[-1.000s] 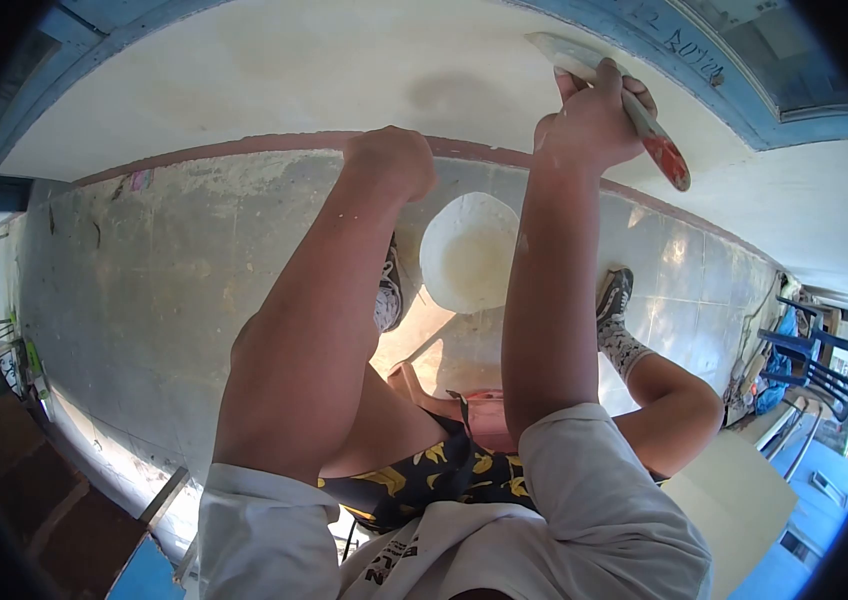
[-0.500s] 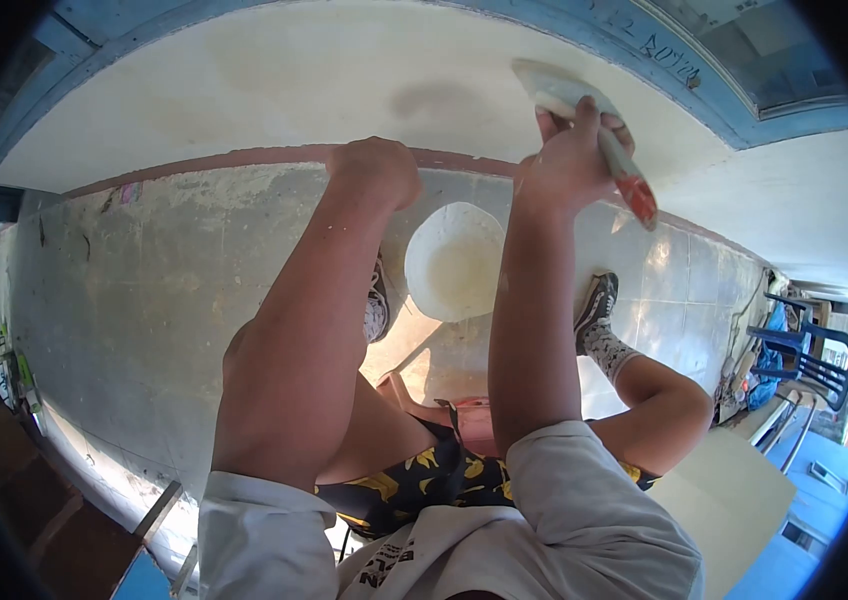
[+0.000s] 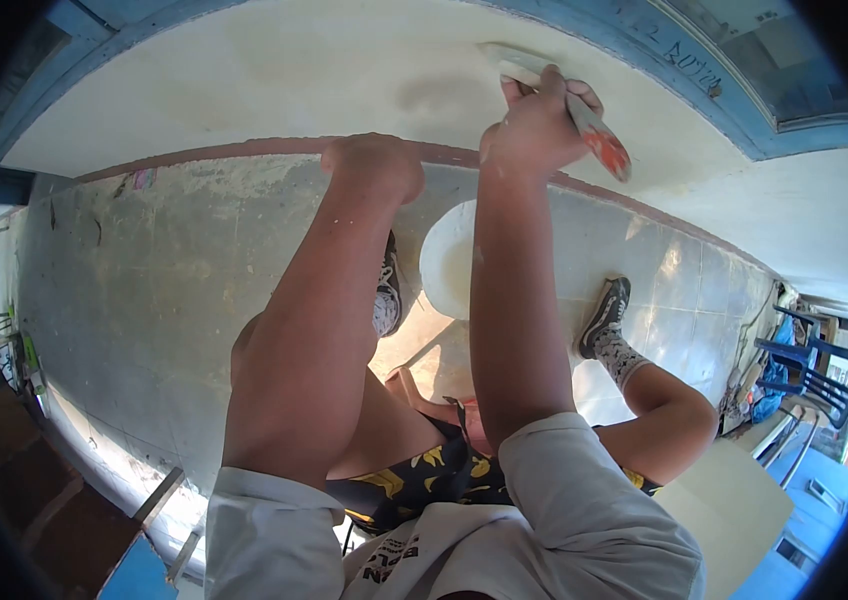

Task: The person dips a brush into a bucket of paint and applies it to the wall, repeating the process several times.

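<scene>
Red-handled tool (image 3: 599, 140) at 1 o'clock in our view, head against cream wall (image 3: 294, 70). Our right hand (image 3: 534, 130) has fingers wrapped tight round handle. Our left hand (image 3: 374, 165), at its 9 o'clock, is fisted. White bucket (image 3: 447, 262) at 6 o'clock. We judge slick grip could drop tool.

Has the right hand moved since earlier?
Yes. The right hand with its red-handled tool slid left along the cream wall, away from the blue frame.

red-handled putty knife (image 3: 569, 98), blade flat against cream wall (image 3: 324, 70), handle angled down-right
</scene>
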`<state>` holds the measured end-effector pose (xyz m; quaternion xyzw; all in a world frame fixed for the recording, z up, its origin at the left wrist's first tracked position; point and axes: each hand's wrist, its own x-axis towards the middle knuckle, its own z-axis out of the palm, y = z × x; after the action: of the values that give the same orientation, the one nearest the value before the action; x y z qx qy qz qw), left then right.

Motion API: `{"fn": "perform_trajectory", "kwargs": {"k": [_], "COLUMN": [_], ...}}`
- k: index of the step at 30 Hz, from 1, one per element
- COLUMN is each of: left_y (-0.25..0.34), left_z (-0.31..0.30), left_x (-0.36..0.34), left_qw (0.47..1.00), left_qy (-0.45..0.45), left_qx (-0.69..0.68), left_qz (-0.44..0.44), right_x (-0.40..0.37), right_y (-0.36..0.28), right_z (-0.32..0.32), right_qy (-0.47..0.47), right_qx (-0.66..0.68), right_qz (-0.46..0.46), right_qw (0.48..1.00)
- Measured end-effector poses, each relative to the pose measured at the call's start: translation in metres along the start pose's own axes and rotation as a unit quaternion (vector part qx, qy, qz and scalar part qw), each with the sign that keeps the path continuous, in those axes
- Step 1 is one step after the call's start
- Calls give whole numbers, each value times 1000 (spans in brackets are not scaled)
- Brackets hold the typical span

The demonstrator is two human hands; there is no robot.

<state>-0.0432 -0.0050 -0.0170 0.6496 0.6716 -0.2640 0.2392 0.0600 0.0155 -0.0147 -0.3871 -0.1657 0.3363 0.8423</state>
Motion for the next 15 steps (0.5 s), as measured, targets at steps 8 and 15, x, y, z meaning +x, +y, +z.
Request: {"fn": "perform_trajectory", "kwargs": {"k": [8,15], "left_y": [-8,-14], "left_z": [-4,1], "left_x": [-2,0], "left_qw": [999,1000], "left_qy": [8,-9], "left_qx": [-45,-28], "left_qz": [-19,-11], "right_x": [-16,-22], "right_y": [29,-11], "right_z": [-4,-1], "right_qy": [0,-10], "right_qx": [-82,9], "right_qz": [10,-3], "right_qw": [997,1000]}}
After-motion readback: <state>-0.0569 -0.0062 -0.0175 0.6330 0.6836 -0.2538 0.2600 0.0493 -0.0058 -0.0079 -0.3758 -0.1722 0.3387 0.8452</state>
